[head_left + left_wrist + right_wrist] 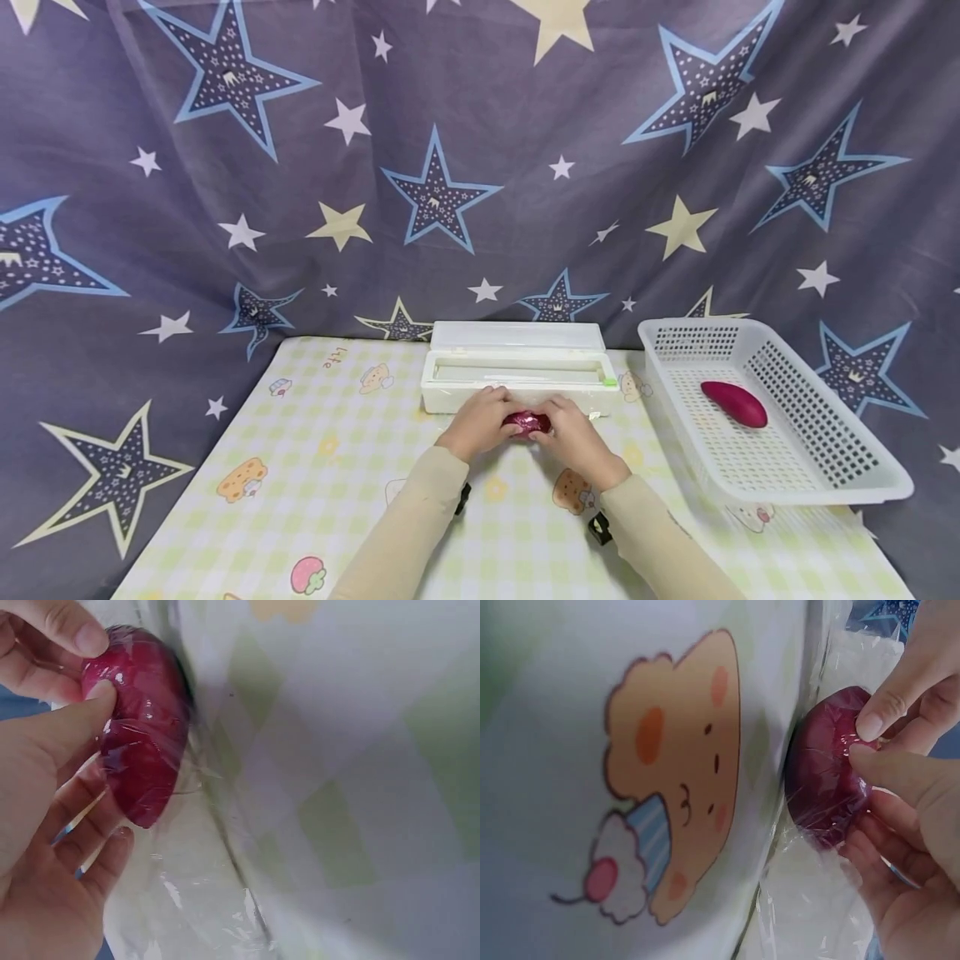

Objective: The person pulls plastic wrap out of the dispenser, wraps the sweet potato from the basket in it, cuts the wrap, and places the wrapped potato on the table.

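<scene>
A dark red sweet potato (529,422) lies at the front of a white cling film dispenser (517,393), with clear film over its skin. My left hand (480,423) grips one end, thumb on top and fingers along the far side. At the other end, my right hand (576,439) holds it the same way. Both thumbs press near its middle in the left wrist view, where the sweet potato (146,735) shows wrinkled, shiny wrap. Loose cling film (810,907) spreads beyond it in the right wrist view. The fingers partly hide its far side.
The dispenser's lid (517,336) stands raised at the back, and a green slider (610,382) sits at its right end. On the right, a white perforated basket (720,475) holds another sweet potato (735,404). A checked cloth (300,517) covers the table; a starry curtain (525,233) hangs behind.
</scene>
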`<state>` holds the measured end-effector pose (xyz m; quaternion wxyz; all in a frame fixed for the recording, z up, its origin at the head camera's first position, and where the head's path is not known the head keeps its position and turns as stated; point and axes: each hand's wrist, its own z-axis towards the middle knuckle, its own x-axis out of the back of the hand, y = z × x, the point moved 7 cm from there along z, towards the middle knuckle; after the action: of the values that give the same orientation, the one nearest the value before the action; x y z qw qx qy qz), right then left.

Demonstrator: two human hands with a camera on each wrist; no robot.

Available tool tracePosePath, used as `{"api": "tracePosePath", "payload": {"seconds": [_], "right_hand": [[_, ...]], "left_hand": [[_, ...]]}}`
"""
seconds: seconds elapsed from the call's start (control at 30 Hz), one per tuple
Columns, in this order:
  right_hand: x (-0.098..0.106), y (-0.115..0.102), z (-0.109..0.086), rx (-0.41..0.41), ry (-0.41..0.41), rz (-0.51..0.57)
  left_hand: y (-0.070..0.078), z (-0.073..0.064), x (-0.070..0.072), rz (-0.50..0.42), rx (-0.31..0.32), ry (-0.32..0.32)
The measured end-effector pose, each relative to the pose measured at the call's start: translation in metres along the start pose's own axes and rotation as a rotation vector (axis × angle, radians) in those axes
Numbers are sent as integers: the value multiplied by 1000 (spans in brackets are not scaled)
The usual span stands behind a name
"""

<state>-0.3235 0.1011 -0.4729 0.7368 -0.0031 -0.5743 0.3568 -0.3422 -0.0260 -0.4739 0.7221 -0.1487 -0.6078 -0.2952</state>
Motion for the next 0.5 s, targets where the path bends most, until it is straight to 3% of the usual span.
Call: {"api": "tracePosePath", "payload": {"seconds": [0.23,0.5], "right_hand": [[-2,9,6,-25,6,14],[-1,7,8,-31,2,2]], "left_hand": [[-6,2,-1,-145,73,38],[-15,-1,-11,-212,117,28]]}}
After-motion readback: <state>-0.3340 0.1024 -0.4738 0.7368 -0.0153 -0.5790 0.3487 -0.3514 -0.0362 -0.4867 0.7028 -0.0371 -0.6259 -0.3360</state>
